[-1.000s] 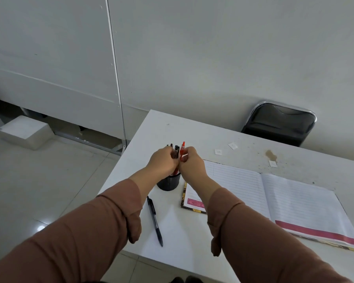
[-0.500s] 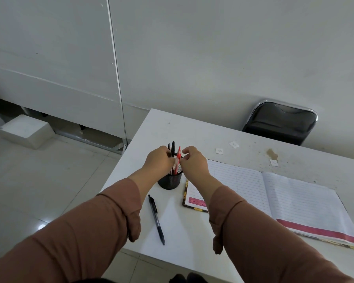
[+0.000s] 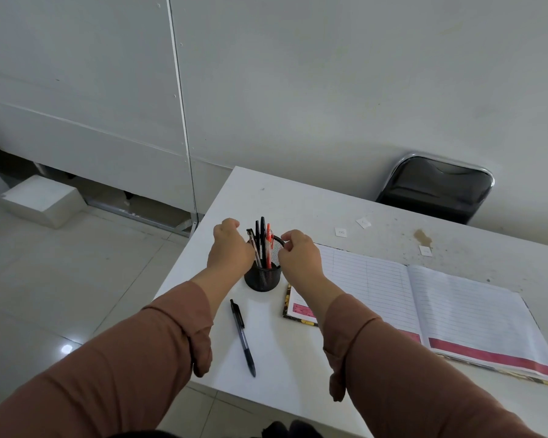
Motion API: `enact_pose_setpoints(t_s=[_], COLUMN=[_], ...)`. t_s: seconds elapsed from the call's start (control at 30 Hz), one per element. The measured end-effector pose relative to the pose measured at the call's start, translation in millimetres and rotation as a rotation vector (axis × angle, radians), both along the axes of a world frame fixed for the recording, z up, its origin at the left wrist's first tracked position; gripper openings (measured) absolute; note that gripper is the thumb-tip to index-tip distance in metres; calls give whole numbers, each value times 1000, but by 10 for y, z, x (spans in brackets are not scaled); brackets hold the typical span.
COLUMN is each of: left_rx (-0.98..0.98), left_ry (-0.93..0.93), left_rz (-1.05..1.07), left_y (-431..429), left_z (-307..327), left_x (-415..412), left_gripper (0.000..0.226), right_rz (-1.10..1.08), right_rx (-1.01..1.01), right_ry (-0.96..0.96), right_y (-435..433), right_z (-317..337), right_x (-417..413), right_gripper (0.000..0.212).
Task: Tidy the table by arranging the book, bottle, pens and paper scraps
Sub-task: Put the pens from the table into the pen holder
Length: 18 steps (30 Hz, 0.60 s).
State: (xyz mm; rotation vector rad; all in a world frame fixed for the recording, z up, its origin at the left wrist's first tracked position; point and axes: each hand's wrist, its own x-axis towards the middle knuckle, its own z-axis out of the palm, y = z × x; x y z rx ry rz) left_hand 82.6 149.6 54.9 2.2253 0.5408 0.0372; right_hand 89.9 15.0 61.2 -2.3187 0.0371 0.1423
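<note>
A black mesh pen cup (image 3: 263,277) stands near the table's left edge with several pens in it, one of them the red pen (image 3: 269,245). My left hand (image 3: 231,248) hovers just left of the cup's rim and my right hand (image 3: 299,255) just right of it. Both have loosely curled fingers with nothing in them. One loose black pen (image 3: 243,337) lies on the table in front of the cup. The open lined book (image 3: 431,306) lies to the right. Small paper scraps (image 3: 340,232) (image 3: 363,222) (image 3: 425,250) lie behind it. No bottle is in view.
The white table (image 3: 266,197) ends just left of the cup, and tiled floor lies below. A brown stain (image 3: 422,237) marks the tabletop. A black folding chair (image 3: 437,188) stands behind the table. A white box (image 3: 41,200) sits on the floor at left.
Both hands held the red pen together over the cup. The pen now stands in the cup, and the hands have let go and moved apart to either side.
</note>
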Motion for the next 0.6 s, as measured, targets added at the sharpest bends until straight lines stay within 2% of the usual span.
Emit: enact_pose_setpoints(t_s=[0.17, 0.27, 0.37, 0.47, 0.53, 0.6], left_rx=[-59, -169, -238, -313, -388, -425], left_ry=[1, 38, 103, 239, 325, 360], left_rz=[72, 142, 170, 194, 234, 226], left_y=[-35, -71, -70, -62, -47, -33], left_z=[-128, -197, -303, -440, -538, -596], left_x=[-107, -188, -298, -427, -502, -588], left_gripper=[36, 27, 30, 39, 42, 30], right_rz=[48, 64, 89, 130, 181, 271], right_rx=[-25, 9, 31, -30, -100, -148], right_ry=[-17, -4, 13, 42, 167, 409], right_y=[83, 124, 138, 167, 194, 230], right_z=[-26, -53, -126, -246, -309, -363], right_x=[-98, -200, -358, -510, -555, -583], right_gripper=[30, 23, 12, 12, 15, 20])
